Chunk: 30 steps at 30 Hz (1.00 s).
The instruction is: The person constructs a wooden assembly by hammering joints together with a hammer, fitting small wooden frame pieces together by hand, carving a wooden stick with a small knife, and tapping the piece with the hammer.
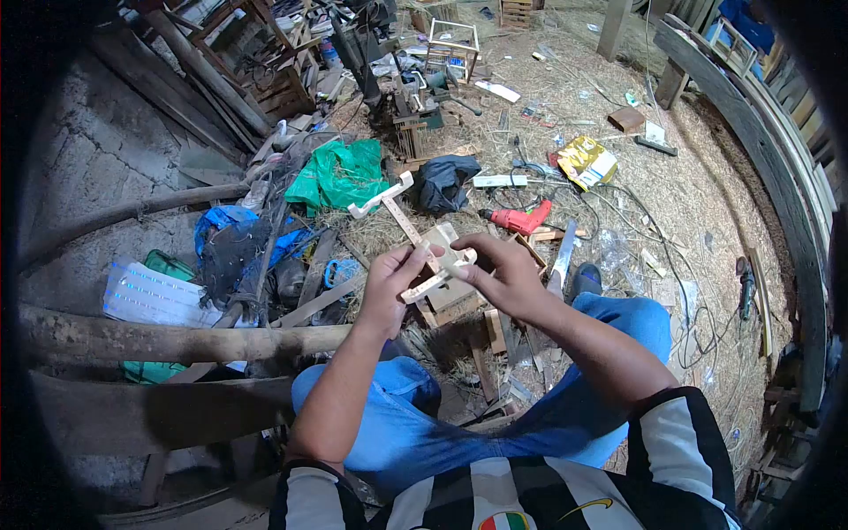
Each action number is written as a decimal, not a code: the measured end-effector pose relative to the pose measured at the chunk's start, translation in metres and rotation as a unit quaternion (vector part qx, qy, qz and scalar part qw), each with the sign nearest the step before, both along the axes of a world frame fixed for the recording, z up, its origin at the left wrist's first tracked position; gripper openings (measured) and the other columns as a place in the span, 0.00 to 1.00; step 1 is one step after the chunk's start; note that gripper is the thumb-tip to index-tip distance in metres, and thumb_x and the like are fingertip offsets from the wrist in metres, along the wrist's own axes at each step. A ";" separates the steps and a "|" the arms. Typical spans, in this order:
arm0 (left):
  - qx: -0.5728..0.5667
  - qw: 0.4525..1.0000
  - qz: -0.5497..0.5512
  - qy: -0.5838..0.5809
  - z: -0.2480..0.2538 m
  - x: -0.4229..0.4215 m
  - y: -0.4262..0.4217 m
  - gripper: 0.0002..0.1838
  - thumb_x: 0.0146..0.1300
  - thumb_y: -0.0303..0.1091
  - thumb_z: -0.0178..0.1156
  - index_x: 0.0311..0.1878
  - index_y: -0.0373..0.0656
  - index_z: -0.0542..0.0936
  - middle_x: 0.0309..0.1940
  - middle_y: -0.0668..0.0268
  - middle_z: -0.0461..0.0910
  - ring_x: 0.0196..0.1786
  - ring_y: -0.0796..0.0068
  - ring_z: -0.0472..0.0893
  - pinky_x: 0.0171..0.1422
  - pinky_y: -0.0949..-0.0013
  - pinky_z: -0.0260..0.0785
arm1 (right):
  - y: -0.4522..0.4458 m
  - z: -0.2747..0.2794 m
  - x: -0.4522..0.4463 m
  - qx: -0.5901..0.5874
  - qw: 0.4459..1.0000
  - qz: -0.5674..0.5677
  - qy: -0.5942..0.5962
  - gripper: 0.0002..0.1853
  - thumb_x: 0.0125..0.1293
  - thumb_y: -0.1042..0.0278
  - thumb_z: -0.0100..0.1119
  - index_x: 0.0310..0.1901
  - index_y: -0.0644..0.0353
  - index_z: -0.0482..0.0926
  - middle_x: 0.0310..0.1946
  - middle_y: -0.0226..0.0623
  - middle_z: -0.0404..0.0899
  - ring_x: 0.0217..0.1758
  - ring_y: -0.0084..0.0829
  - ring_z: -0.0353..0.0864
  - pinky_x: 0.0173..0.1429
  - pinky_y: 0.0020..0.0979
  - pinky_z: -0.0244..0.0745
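Little I-shaped wooden piece (406,227) is up in the air between the knees, its bar slanting off to the far left. Left hand (387,283) has its thumb and fingers clamped on the bar, and right hand (505,276) is pinching it around the near crosspiece. Past that, there's a red drill (523,218), a crumpled black bag (444,184) and some green plastic (340,177) on the straw-littered floor (565,115).
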<state>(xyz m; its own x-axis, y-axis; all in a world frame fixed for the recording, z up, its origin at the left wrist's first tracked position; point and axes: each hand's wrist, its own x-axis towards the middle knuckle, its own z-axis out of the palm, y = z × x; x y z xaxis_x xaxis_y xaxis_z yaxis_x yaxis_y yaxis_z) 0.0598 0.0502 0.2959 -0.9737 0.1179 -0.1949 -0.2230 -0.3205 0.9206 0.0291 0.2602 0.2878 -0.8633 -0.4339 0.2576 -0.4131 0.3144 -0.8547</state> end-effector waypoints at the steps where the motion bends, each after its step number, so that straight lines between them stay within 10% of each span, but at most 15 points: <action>1: 0.001 1.000 -0.005 -0.009 0.000 0.000 -0.001 0.19 0.75 0.41 0.57 0.52 0.33 0.82 0.41 0.62 0.86 0.41 0.79 0.84 0.49 0.74 0.76 | 0.000 -0.004 0.000 0.000 1.000 0.000 0.000 0.21 0.63 0.59 0.72 0.52 0.62 0.81 0.31 0.32 0.80 0.33 0.20 0.80 0.37 0.27 0.74; 3: -0.002 1.000 0.008 -0.020 -0.001 0.001 0.001 0.19 0.75 0.42 0.57 0.52 0.33 0.82 0.41 0.63 0.86 0.41 0.79 0.84 0.49 0.74 0.76 | -0.002 -0.014 -0.005 -0.099 0.978 0.044 -0.176 0.15 0.71 0.60 0.65 0.50 0.63 0.81 0.28 0.27 0.78 0.32 0.16 0.77 0.36 0.25 0.72; 13: -0.035 0.999 0.005 -0.035 -0.032 -0.012 -0.018 0.17 0.74 0.45 0.57 0.49 0.38 0.80 0.39 0.62 0.84 0.33 0.77 0.83 0.41 0.71 0.77 | -0.008 -0.041 -0.003 -0.175 0.972 0.001 -0.156 0.13 0.70 0.63 0.65 0.46 0.66 0.81 0.31 0.32 0.83 0.29 0.19 0.81 0.34 0.25 0.74; 16: -0.101 0.994 -0.011 -0.049 -0.046 -0.018 -0.018 0.19 0.74 0.49 0.57 0.50 0.40 0.80 0.42 0.62 0.84 0.33 0.74 0.84 0.39 0.71 0.77 | -0.013 -0.031 0.007 -0.002 0.997 -0.046 -0.064 0.10 0.71 0.68 0.63 0.48 0.65 0.79 0.31 0.29 0.80 0.33 0.16 0.78 0.36 0.24 0.74; 20: -0.117 0.991 -0.056 -0.030 -0.058 -0.013 -0.010 0.19 0.73 0.51 0.59 0.44 0.42 0.82 0.32 0.68 0.82 0.30 0.76 0.84 0.36 0.71 0.77 | -0.029 -0.023 0.040 0.131 0.962 -0.070 0.231 0.07 0.63 0.67 0.62 0.40 0.58 0.77 0.34 0.44 0.81 0.34 0.50 0.83 0.35 0.45 0.77; 30: -0.023 0.998 -0.059 0.012 -0.048 0.019 -0.007 0.12 0.69 0.42 0.62 0.41 0.43 0.83 0.33 0.67 0.85 0.32 0.73 0.84 0.38 0.69 0.77 | -0.032 0.027 0.076 0.328 0.877 0.011 0.350 0.08 0.63 0.64 0.57 0.41 0.56 0.76 0.33 0.40 0.79 0.38 0.45 0.84 0.35 0.45 0.81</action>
<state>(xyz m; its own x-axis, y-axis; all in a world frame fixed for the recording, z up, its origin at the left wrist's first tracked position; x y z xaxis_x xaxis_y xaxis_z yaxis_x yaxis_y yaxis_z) 0.0787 0.0431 0.2481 -0.9581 0.2237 -0.1789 -0.2338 -0.2496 0.9397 0.1049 0.2277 0.3152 -0.5836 -0.7014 0.4091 -0.7762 0.6299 -0.0273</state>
